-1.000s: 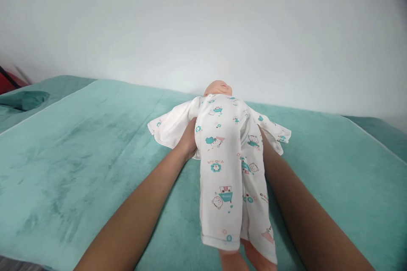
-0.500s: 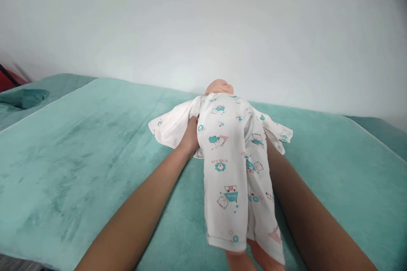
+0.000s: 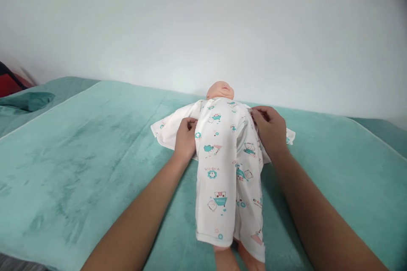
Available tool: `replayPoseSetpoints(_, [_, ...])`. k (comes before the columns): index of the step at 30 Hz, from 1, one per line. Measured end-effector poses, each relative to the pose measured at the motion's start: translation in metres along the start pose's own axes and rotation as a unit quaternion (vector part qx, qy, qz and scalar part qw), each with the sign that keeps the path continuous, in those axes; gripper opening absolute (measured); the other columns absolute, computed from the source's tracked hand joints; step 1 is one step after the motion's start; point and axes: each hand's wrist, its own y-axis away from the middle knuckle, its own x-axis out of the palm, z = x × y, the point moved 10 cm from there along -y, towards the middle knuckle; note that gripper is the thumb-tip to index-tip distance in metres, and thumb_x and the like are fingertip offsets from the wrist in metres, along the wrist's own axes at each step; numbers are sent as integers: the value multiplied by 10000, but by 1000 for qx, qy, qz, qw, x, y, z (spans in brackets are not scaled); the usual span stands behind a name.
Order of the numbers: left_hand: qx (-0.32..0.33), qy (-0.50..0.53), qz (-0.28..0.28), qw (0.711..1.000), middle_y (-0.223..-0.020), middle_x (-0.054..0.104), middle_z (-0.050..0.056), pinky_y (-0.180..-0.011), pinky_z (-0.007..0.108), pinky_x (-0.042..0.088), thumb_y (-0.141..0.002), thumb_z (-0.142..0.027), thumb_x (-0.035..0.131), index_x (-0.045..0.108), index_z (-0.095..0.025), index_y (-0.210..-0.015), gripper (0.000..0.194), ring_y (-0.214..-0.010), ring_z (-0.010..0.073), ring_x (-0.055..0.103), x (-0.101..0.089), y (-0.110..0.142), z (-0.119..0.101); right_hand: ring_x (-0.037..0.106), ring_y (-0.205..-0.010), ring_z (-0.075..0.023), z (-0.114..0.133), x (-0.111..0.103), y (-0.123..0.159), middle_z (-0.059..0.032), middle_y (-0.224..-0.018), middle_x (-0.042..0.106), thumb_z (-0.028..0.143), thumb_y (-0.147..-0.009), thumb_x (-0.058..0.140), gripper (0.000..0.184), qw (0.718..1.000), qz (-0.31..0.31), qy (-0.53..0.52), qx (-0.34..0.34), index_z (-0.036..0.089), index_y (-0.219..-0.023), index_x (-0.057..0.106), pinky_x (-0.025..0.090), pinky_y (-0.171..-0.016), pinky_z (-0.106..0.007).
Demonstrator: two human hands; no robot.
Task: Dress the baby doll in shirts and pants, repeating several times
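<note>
A baby doll [image 3: 220,89] lies on its back, head toward the wall and bare legs toward me. White printed trousers [image 3: 219,156] cover it from the legs up to the chest. Under it a white baby shirt [image 3: 170,129] is spread, its sleeves reaching out on both sides. My left hand [image 3: 186,137] is at the doll's left-hand edge in view, fingers curled at the trousers' side; its fingertips are partly hidden. At the opposite edge my right hand [image 3: 270,129] pinches the cloth of the trousers near the waistband, thumb and forefinger together.
A teal plush cover [image 3: 95,156] lies under the doll, with a white seam along each side. Behind it rises a white wall [image 3: 203,38] with a dark band on top. Something red and black [image 3: 9,82] shows at the far left.
My right hand has come up from beneath the doll's side to the trousers' upper edge. My left hand has drawn slightly outward. The doll's legs have shifted a little left in view.
</note>
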Motion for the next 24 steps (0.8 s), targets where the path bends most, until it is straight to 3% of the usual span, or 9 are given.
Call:
replayPoseSetpoints(3, [-11, -10, -11, 1000, -935, 656, 54, -801, 349, 438, -849, -468, 593, 602, -213, -891, 258, -887, 222, 576, -6, 4, -9, 635, -960, -205, 21, 24, -13, -53, -1038, 708, 402, -817, 599, 270, 996, 78, -9, -37, 212, -975, 708, 472, -900, -374])
replayPoseSetpoints(6, [-25, 7, 50, 998, -1065, 657, 84, -816, 346, 450, -792, -566, 659, 599, -223, -1026, 420, -966, 247, 596, 5, 9, -11, 631, -933, -207, 28, 56, -30, -54, -1044, 702, 434, -813, 615, 298, 983, 176, 25, -39, 210, -985, 709, 463, -885, -387])
replayPoseSetpoints(10, [-69, 17, 120, 990, -1189, 613, 91, -781, 349, 489, -670, -540, 794, 448, -269, -1238, 718, -980, 264, 619, 20, 17, 0, 608, -892, -212, 31, 80, -53, -63, -1012, 691, 504, -753, 682, 390, 966, 240, 80, -51, 203, -1001, 694, 453, -821, -372])
replayPoseSetpoints(12, [-83, 16, 136, 987, -1098, 617, 65, -703, 329, 487, -666, -533, 796, 444, -268, -1177, 676, -893, 243, 620, 24, 21, 3, 600, -848, -206, 29, 90, -56, -64, -981, 687, 537, -747, 680, 405, 955, 281, 86, -42, 197, -967, 689, 447, -759, -347])
replayPoseSetpoints(14, [-68, 3, 142, 987, -955, 603, 27, -646, 298, 456, -715, -511, 757, 487, -243, -1018, 486, -812, 206, 589, 26, 22, 0, 587, -797, -194, 30, 98, -54, -52, -926, 681, 541, -758, 664, 374, 941, 323, 89, -42, 193, -895, 683, 432, -713, -324])
replayPoseSetpoints(16, [-37, -21, 139, 989, -808, 550, -8, -607, 276, 404, -785, -480, 690, 482, -225, -846, 334, -729, 166, 530, 26, 22, -6, 581, -799, -187, 38, 101, -51, -36, -930, 674, 506, -773, 653, 323, 938, 328, 84, -71, 201, -875, 669, 425, -717, -315])
replayPoseSetpoints(19, [9, -43, 128, 991, -684, 465, -29, -594, 272, 347, -848, -451, 608, 423, -212, -698, 338, -660, 139, 449, 25, 20, -15, 575, -819, -186, 54, 101, -52, -22, -947, 664, 450, -817, 602, 254, 946, 284, 92, -127, 214, -902, 639, 416, -741, -316])
replayPoseSetpoints(24, [-6, 42, 117, 992, -705, 543, -11, -631, 281, 400, -832, -454, 608, 503, -206, -721, 291, -691, 158, 511, 22, 14, -6, 547, -767, -209, 75, 119, -61, -34, -811, 638, 417, -870, 543, 219, 915, 266, 216, -211, 214, -913, 614, 378, -736, -325])
